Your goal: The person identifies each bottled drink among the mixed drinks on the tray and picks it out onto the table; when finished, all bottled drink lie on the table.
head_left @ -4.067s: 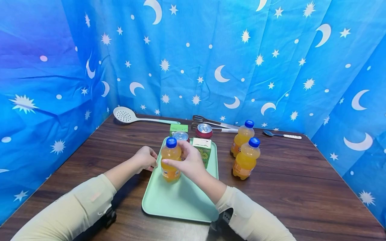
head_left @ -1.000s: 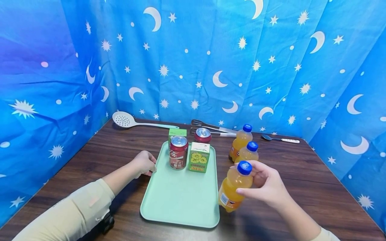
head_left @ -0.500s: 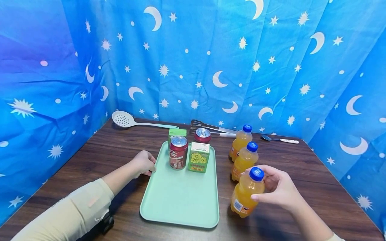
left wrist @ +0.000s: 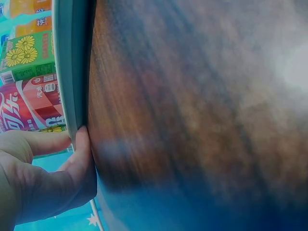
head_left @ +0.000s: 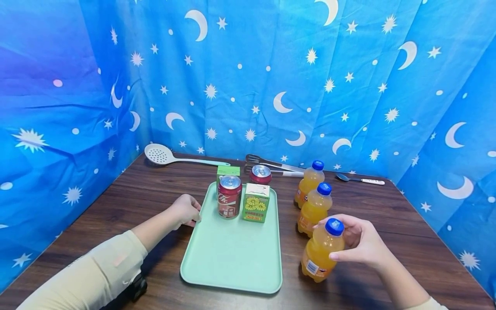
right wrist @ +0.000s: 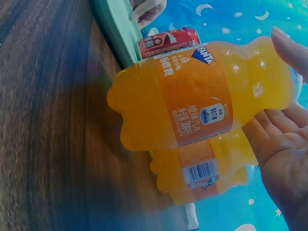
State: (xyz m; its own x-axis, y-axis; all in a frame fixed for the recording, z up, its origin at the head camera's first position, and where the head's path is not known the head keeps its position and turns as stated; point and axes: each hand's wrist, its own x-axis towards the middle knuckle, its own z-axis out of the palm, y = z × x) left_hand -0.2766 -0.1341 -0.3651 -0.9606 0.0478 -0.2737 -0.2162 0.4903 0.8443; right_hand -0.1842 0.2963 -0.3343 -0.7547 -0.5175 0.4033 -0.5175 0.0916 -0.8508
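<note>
My right hand (head_left: 366, 245) holds a bottle of orange soda (head_left: 322, 252) by its upper part, thumb on the near side and fingers behind. The bottle has a blue cap and stands upright or nearly so, right of the tray; the right wrist view shows its Fanta label (right wrist: 195, 96). My left hand (head_left: 186, 211) pinches the left rim of a pale green tray (head_left: 232, 258) between thumb and fingers (left wrist: 82, 144). On the tray stand a red soda can (head_left: 229, 200) and a green drink carton (head_left: 255, 206) with yellow flowers.
Two more orange soda bottles (head_left: 315, 211) stand in a row behind the held one. Another green carton (head_left: 228, 171) and red can (head_left: 260, 174) are at the tray's far end. A skimmer (head_left: 159, 154), tongs (head_left: 275, 163) and a spoon (head_left: 360, 178) lie along the back edge.
My right hand has carried the orange soda bottle from the tray rightward onto or just above the table, in line with the other two. The left hand stays at the tray's rim.
</note>
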